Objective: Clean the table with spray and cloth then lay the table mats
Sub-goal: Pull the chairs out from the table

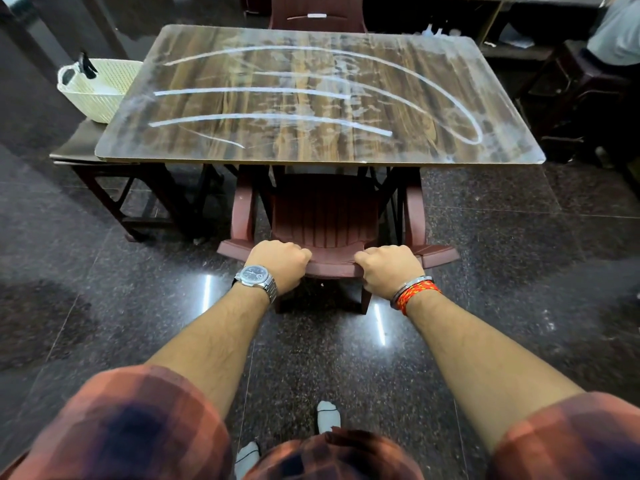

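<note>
Worktop (311,152) at 12 o'clock, long axis 9-to-3, white streaks (263,90) running mostly along it. Maroon chair (325,209) tucked under the near edge, back toward the person. Open floor (502,237) at 6 and 3. White basket (104,91) just beside the 10 o'clock corner. Left hand (280,268) and right hand (389,270) both grasping the chair's top rail.

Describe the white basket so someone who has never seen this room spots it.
Start at the wood-grain table streaked with white lines. By its far left edge, on a lower dark side table, sits the basket. Its cream lattice walls set it apart from the dark furniture around it.
</note>
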Motion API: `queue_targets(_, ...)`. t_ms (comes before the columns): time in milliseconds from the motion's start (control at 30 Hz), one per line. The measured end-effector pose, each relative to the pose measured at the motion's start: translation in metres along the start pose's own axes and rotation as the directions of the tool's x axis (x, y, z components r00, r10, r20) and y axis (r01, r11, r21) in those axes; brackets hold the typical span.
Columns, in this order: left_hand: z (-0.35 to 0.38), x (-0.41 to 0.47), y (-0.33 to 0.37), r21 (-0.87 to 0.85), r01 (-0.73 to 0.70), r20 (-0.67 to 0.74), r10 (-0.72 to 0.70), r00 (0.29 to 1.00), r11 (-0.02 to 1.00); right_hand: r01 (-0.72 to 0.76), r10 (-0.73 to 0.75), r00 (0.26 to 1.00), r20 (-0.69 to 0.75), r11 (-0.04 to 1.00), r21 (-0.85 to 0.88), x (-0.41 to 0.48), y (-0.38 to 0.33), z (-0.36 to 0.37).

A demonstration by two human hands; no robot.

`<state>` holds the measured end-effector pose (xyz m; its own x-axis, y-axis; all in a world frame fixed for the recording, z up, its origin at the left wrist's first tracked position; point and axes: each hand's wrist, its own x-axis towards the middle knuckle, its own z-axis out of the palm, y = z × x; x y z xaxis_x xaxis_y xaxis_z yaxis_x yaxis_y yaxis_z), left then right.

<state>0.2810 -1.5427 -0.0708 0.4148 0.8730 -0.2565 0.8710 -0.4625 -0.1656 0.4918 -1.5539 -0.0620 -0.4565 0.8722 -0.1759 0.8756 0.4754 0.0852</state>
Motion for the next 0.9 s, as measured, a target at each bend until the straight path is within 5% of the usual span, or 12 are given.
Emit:
queue_targets(433,-0.003,-0.007,0.001,-0.062,-0.003,0.016,0.004,1.000,0.998,-0.035,0.036,0.999,-0.011,0.997,0.069,-0.001,-0.006,0.001)
queue_targets(533,0.002,-0.013,-0.008,-0.174,-0.104,-0.090,0.089,0.992,0.979,0.022,-0.027,0.999,0.033,0.992,0.125,0.002,-0.002,-0.001)
queue_targets(600,0.006,-0.022,-0.020,-0.285,-0.148,-0.218,0.086,0.972,0.947,0.030,-0.071,0.990,0.121,0.951,0.308,0.013,-0.002,-0.009)
queue_targets(733,0.017,-0.041,-0.075,-0.361,-0.132,-0.410,-0.030,0.912,0.923,0.039,-0.035,0.999,-0.018,0.856,0.516,0.065,-0.030,-0.031)
queue_targets(900,0.047,-0.055,-0.168,-0.515,0.186,-0.311,-0.385,0.869,0.837,0.122,-0.077,0.991,-0.111,0.860,0.495,0.154,-0.093,-0.042)
